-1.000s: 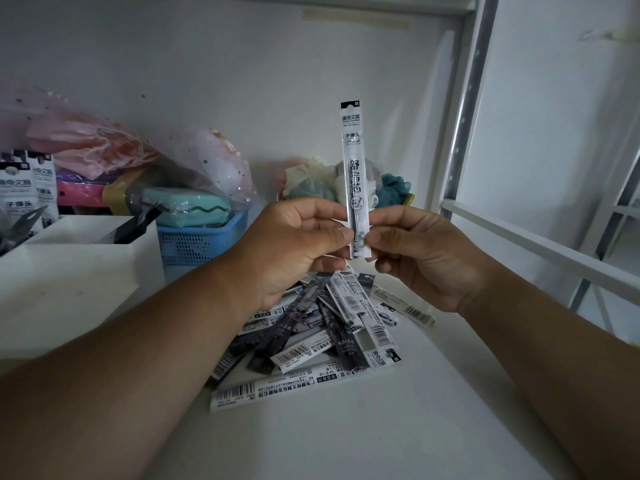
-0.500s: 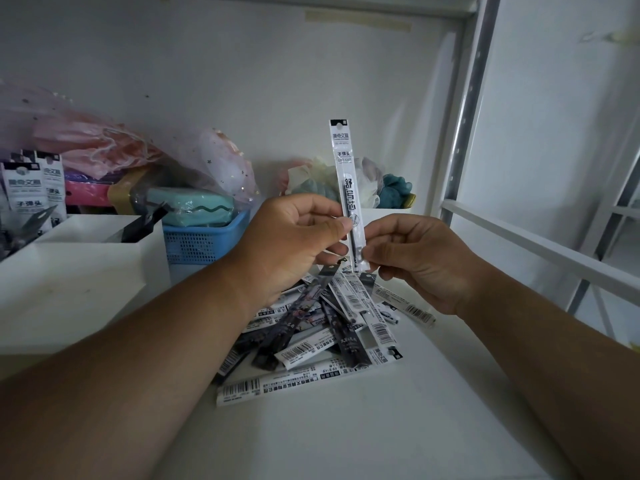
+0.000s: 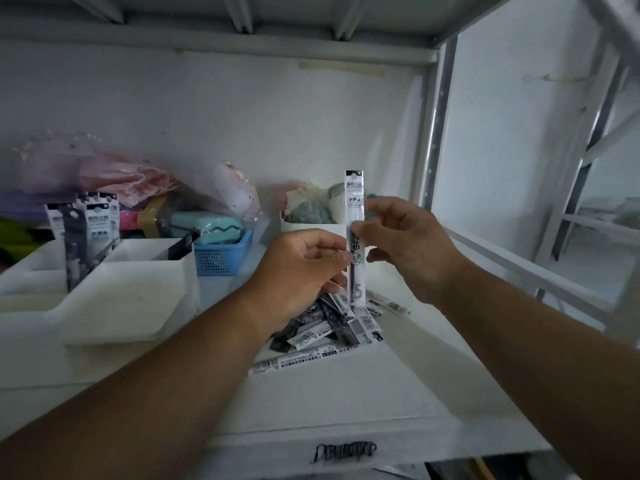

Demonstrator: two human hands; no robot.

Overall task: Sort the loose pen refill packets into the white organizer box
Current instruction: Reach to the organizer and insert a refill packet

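Two hands hold one refill packet (image 3: pixel 355 216) upright above the loose pile (image 3: pixel 332 327) on the shelf (image 3: pixel 346 403), likely so its label can be read: the left hand (image 3: pixel 301 268) pinches its middle, the right hand (image 3: pixel 405 244) pinches it higher. Sorted packets (image 3: pixel 88 233) stand in the white organizer box (image 3: pixel 131 296), well to the left.

Both hands, left hand (image 3: pixel 301 268); right hand (image 3: pixel 412 247), pinch upright refill packet (image 3: pixel 355 216).

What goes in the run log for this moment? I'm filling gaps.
phase: inspecting | left hand: pinches refill packet | right hand: pinches same packet, upright | pile: on shelf | organizer box: left
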